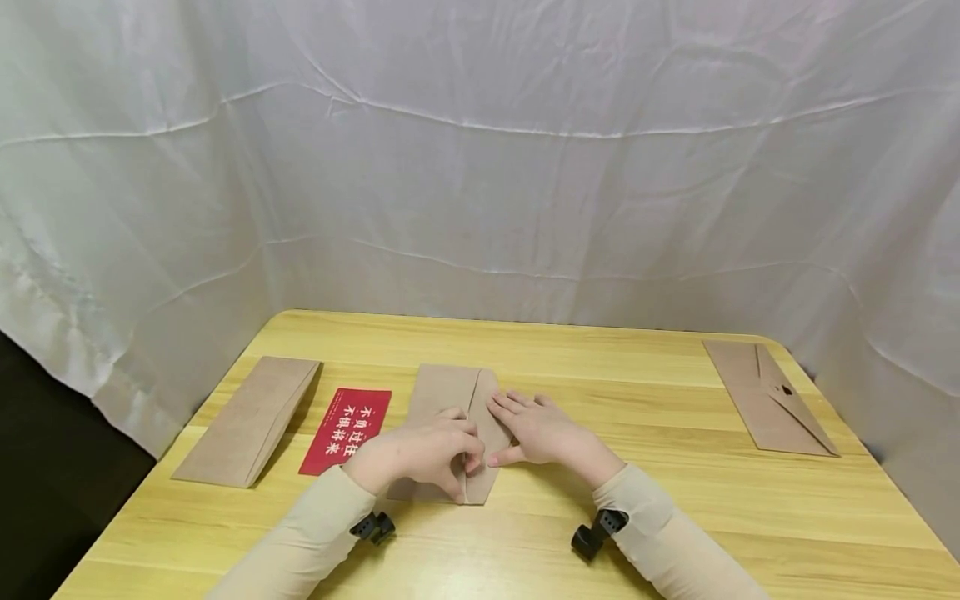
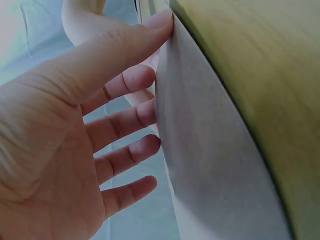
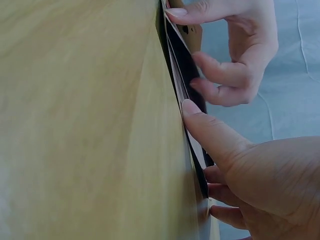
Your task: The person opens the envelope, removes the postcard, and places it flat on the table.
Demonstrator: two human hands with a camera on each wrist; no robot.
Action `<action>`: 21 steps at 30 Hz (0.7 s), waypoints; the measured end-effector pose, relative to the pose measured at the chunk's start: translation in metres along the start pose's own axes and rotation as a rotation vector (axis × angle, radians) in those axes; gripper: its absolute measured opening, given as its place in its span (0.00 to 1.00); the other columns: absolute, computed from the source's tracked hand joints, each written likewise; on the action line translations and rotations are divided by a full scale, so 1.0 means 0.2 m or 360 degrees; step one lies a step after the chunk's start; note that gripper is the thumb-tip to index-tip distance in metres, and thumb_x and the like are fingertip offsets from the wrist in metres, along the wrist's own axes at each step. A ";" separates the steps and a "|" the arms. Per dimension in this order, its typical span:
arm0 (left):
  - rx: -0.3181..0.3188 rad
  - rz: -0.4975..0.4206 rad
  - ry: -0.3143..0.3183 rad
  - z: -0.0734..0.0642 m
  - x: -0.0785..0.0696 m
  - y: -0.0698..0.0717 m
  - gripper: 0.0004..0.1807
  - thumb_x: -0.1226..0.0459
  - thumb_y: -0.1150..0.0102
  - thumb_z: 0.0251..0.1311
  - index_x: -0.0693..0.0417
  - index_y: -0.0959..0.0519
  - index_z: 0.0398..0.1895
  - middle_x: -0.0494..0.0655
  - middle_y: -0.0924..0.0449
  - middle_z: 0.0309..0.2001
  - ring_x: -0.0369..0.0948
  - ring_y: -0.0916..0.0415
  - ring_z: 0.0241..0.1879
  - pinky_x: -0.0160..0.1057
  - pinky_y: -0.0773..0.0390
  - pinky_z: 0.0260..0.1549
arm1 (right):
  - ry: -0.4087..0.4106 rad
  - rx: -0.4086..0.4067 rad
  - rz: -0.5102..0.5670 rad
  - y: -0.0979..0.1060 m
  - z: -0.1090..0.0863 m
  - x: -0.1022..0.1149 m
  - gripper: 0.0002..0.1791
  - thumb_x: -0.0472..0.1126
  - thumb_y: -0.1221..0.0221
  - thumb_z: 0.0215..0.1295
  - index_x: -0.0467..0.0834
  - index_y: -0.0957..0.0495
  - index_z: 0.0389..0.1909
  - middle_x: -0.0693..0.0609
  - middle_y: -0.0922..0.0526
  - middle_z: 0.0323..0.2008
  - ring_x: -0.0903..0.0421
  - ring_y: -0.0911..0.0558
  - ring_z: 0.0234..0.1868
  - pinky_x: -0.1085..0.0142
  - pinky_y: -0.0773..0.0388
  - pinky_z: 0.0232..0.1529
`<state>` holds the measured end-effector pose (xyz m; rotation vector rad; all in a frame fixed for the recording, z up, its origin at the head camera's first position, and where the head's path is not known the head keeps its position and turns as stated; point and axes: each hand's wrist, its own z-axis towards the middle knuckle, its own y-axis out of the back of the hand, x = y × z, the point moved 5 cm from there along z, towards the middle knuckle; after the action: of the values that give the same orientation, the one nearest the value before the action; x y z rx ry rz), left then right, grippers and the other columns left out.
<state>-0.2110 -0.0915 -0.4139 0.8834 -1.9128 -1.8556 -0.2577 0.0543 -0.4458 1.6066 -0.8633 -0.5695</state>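
Observation:
A brown paper envelope (image 1: 444, 388) lies in the middle of the table, its flap (image 1: 480, 479) folded out toward the right. My left hand (image 1: 427, 450) reaches over the envelope, fingers bent in the head view. In the left wrist view its thumb touches the paper (image 2: 200, 130) near a corner, and the fingertips meet the edge. My right hand (image 1: 543, 433) rests on the flap side with fingers spread. The right wrist view shows its thumb (image 3: 202, 125) at the edge, beside the dark gap (image 3: 182, 62) of the mouth.
A red card (image 1: 348, 425) with white characters lies left of the envelope, partly covered by the left arm. Farther left is another brown envelope (image 1: 240, 425), its edge raised. A third envelope (image 1: 750, 404) with a dark mark lies at the far right. White cloth (image 1: 480, 208) hangs behind.

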 end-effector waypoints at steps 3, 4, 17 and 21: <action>-0.0044 0.0060 0.0024 -0.01 -0.01 0.02 0.20 0.42 0.25 0.37 0.35 0.24 0.29 0.29 0.27 0.35 0.33 0.39 0.41 0.35 0.33 0.46 | -0.0003 0.0000 -0.0008 0.00 0.00 0.00 0.52 0.74 0.48 0.57 0.49 0.47 0.76 0.52 0.46 0.77 0.50 0.47 0.78 0.42 0.45 0.73; -0.0058 0.0074 0.0031 -0.02 -0.01 0.02 0.20 0.42 0.25 0.37 0.35 0.23 0.30 0.30 0.28 0.35 0.33 0.38 0.41 0.36 0.32 0.46 | -0.0001 0.0000 -0.0016 0.00 0.00 0.00 0.52 0.74 0.48 0.57 0.49 0.47 0.76 0.52 0.46 0.77 0.50 0.47 0.78 0.42 0.45 0.73; -0.0296 0.0419 -0.0011 -0.13 -0.07 0.04 0.20 0.40 0.27 0.39 0.36 0.19 0.34 0.34 0.21 0.46 0.39 0.28 0.55 0.58 0.35 0.67 | 0.0011 -0.0034 -0.0014 0.00 0.00 0.01 0.52 0.74 0.49 0.58 0.49 0.46 0.76 0.52 0.45 0.77 0.49 0.46 0.78 0.42 0.46 0.73; -0.0292 0.0407 -0.0038 -0.14 -0.08 0.03 0.21 0.42 0.27 0.42 0.39 0.20 0.36 0.35 0.18 0.49 0.39 0.26 0.59 0.57 0.33 0.66 | 0.0059 -0.0072 -0.0030 0.01 -0.01 0.01 0.52 0.74 0.48 0.58 0.46 0.44 0.75 0.50 0.43 0.76 0.48 0.45 0.77 0.40 0.47 0.73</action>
<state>-0.1824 -0.1032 -0.4030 0.5343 -1.7415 -1.8552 -0.2563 0.0535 -0.4428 1.5810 -0.8032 -0.5671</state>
